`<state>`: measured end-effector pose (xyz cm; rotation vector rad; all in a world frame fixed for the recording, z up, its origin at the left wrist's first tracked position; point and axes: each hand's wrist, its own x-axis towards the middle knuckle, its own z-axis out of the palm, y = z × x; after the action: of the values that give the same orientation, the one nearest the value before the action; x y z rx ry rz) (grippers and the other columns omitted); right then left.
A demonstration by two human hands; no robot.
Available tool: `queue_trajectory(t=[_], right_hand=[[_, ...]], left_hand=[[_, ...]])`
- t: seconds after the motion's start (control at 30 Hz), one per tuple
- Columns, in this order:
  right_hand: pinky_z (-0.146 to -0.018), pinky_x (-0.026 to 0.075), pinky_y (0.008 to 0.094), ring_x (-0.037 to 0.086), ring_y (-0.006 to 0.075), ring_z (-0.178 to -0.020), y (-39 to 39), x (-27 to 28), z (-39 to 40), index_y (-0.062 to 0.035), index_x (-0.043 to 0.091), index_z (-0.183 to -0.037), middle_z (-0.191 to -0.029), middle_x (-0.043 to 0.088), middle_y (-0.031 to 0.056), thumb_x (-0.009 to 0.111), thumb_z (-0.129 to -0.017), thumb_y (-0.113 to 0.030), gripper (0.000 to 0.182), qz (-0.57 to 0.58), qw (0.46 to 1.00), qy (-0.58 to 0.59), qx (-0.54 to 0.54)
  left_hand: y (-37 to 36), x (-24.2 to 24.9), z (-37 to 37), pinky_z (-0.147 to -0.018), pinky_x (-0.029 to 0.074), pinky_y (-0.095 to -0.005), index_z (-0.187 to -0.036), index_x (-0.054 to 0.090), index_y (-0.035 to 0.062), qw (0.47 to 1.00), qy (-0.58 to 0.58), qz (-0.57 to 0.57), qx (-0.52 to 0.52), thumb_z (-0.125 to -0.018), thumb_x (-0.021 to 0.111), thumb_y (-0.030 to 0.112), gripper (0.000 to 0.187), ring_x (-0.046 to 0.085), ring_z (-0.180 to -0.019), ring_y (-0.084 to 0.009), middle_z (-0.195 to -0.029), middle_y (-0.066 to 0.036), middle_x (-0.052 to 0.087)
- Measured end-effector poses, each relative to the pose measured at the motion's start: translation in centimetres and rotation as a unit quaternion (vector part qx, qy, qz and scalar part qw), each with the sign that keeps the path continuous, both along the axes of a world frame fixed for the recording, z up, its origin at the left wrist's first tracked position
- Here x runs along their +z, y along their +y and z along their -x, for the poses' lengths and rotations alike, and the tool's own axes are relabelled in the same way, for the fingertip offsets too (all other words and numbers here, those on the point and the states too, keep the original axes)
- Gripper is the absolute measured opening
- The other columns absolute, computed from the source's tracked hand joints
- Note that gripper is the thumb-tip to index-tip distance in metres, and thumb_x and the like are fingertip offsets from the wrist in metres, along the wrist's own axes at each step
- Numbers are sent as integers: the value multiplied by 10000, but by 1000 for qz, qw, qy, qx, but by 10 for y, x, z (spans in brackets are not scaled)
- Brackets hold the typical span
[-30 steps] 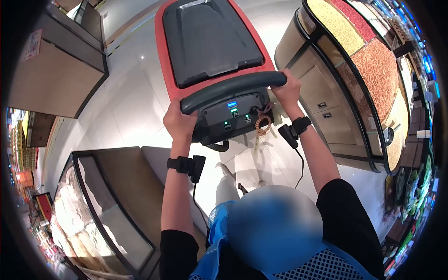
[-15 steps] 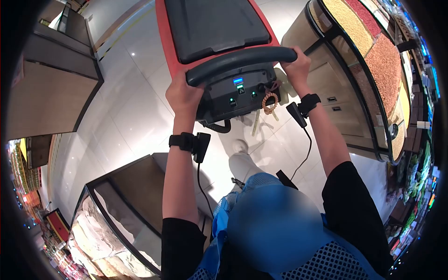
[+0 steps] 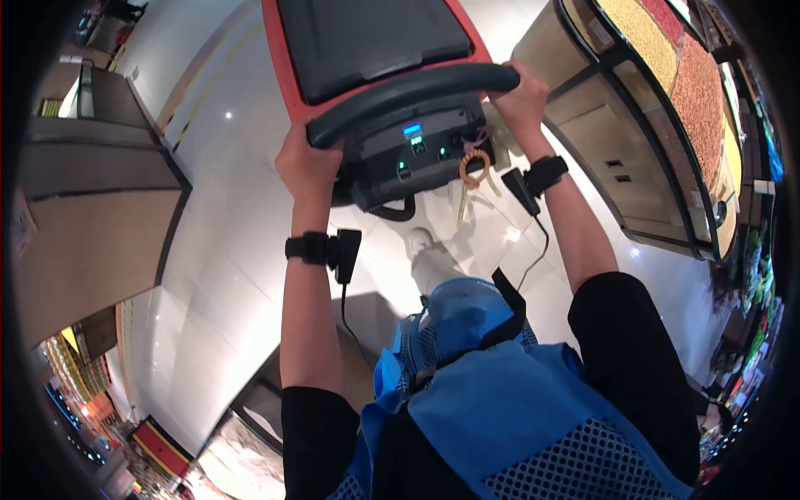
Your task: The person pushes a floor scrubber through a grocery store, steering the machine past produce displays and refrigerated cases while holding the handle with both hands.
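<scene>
My left hand (image 3: 307, 167) is closed around the left end of the curved black handle (image 3: 408, 90) of a red and black floor scrubber (image 3: 282, 67). At the handle's other end, my right hand (image 3: 522, 98) is wrapped around the grip. Below the handle, the control panel (image 3: 392, 158) shows a small blue display and several green lights. A coiled orange-brown key cord (image 3: 475, 169) hangs from the panel's right side. Both wrists wear black straps with small wired devices. The scrubber's dark lid (image 3: 375, 37) stretches ahead, cut off by the top of the view.
Bins of grain (image 3: 700, 100) on a wooden stand (image 3: 583, 133) are close on the right. A brown cabinet (image 3: 92, 250) stands at left, and a display with pale contents (image 3: 242, 458) is at lower left. Glossy tiled floor (image 3: 217, 183) runs between them.
The scrubber has advanced along the floor with both hands on its handle. The left cabinet and lower-left display have slid backward in view. The handle appears slightly higher and farther left.
</scene>
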<state>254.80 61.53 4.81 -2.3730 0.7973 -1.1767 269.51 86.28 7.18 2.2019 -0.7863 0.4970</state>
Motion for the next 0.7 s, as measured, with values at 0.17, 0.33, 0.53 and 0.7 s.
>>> queue_trajectory(t=[0.17, 0.33, 0.53, 0.7], right_hand=[[-584, 488, 321, 616, 273, -634, 12, 0, -53, -90, 602, -770, -685, 624, 93, 723, -572, -181, 250, -35, 999, 14, -24], [-601, 488, 321, 616, 278, -656, 10, -3, -105, -90, 603, -772, -701, 624, 101, 702, -568, -136, 231, -66, 997, 5, -42], [-608, 486, 322, 616, 281, -666, 27, -1, -172, -87, 607, -790, -709, 623, 106, 699, -565, -122, 245, -77, 994, -10, -76], [-617, 485, 323, 617, 284, -679, 41, -3, -229, -87, 604, -798, -714, 622, 113, 702, -564, -125, 257, -67, 989, -16, -127]], left_hand=[[7, -6, -63, -603, 501, -316, -842, 593, 81, 1000, 8, -13, -16, -515, 794, 140, 388, 627, -678, -267, -747, -94, 633], [-5, -9, -129, -635, 493, -304, -901, 598, 58, 999, 28, -25, -33, -522, 789, 122, 429, 633, -692, -259, -749, -115, 637], [-2, -13, -216, -640, 489, -313, -905, 594, 60, 996, 34, -7, -78, -523, 774, 114, 426, 628, -698, -268, -755, -125, 631], [-5, -13, -287, -633, 485, -336, -889, 588, 59, 991, 35, -8, -133, -552, 736, 106, 371, 611, -718, -313, -751, -139, 616]])
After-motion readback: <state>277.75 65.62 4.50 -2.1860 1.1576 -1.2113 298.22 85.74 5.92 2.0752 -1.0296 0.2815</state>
